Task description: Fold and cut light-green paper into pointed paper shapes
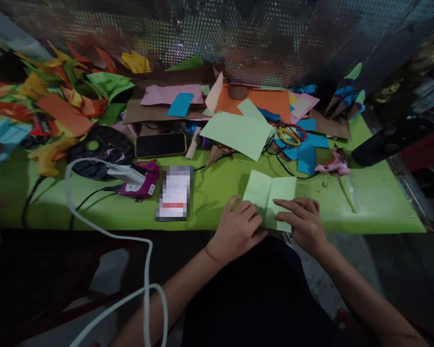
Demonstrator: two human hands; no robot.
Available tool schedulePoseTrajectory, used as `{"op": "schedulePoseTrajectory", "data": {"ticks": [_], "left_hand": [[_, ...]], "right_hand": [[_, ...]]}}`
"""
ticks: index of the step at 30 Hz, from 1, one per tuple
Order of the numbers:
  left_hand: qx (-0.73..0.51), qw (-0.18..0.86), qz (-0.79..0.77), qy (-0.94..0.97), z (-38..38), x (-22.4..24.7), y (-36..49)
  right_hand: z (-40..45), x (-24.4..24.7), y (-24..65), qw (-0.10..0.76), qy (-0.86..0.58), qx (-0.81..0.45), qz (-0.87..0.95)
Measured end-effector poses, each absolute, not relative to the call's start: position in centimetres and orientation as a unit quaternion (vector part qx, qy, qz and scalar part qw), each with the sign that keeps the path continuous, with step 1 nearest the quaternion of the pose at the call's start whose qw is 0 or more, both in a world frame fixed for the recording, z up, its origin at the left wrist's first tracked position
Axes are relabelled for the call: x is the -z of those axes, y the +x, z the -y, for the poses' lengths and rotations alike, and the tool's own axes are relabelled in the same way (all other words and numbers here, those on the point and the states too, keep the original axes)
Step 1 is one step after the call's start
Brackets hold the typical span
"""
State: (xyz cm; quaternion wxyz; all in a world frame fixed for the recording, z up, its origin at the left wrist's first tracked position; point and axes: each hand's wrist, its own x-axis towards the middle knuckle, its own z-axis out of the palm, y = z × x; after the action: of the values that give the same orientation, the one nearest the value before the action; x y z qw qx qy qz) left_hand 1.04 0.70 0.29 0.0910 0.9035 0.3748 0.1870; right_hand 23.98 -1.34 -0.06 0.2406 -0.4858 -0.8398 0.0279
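Note:
A pale green sheet of paper (285, 189) with a crease down its middle lies at the near edge of the green table. My left hand (238, 226) is closed over the sheet's lower left edge. Its fingers are bent on the paper and its thumb is by the near edge. On the right half, my right hand (304, 221) rests with two fingers stretched toward the crease and the others bent back. Its thumb is hidden. A larger pale green sheet (237, 132) lies beyond, on other papers.
A phone with a lit, blurred screen (175, 193) and a purple power strip (139, 180) are to the left. Farther left lie a yellow glue gun (47, 156) and colourful paper pieces (65, 111). Scissors (292, 135), a pink glue gun (334, 166) and a dark bottle (376, 144) stand rightward.

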Motion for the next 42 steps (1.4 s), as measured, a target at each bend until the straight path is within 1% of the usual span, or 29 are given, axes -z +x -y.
{"op": "schedulePoseTrajectory", "data": {"ticks": [5,7,9,12,17,21,29,34,36,38,42], "left_hand": [[-0.203,0.201,-0.376,0.881,-2.5,-1.4,-1.2],[-0.181,0.216,-0.377,0.882,-3.1,-1.4,-2.0],[-0.148,0.21,-0.377,0.89,-3.4,-1.1,-2.4],[-0.12,0.182,-0.382,0.898,-3.2,-0.4,-2.4],[-0.131,0.147,-0.392,0.899,-2.5,0.2,-2.1],[-0.131,0.137,-0.389,0.901,-2.0,0.2,-1.9],[-0.135,0.146,-0.407,0.891,-2.1,0.9,-1.4],[-0.182,0.194,-0.452,0.852,-2.5,1.2,-1.2],[-0.197,0.197,-0.479,0.832,-2.7,1.1,-0.8],[-0.195,0.183,-0.511,0.817,-3.0,0.9,-0.3],[-0.166,0.155,-0.564,0.794,-3.6,0.8,0.8]], "right_hand": [[-0.2,0.3,25.1,0.34,-0.475,-0.151,0.798],[-0.7,0.5,25.4,0.369,-0.467,-0.187,0.781],[-1.1,0.9,25.9,0.38,-0.461,-0.208,0.775],[-1.6,1.3,27.0,0.36,-0.452,-0.192,0.793],[-1.4,1.0,29.0,0.263,-0.486,-0.098,0.828],[-0.3,0.6,29.1,0.225,-0.51,-0.028,0.83],[0.6,1.3,28.6,0.228,-0.529,-0.056,0.815],[-0.2,1.3,28.5,0.239,-0.546,-0.124,0.793],[-0.6,1.3,28.3,0.247,-0.548,-0.138,0.787],[-1.0,1.3,27.9,0.25,-0.558,-0.135,0.78],[-1.5,1.8,27.2,0.232,-0.599,-0.077,0.763]]}}
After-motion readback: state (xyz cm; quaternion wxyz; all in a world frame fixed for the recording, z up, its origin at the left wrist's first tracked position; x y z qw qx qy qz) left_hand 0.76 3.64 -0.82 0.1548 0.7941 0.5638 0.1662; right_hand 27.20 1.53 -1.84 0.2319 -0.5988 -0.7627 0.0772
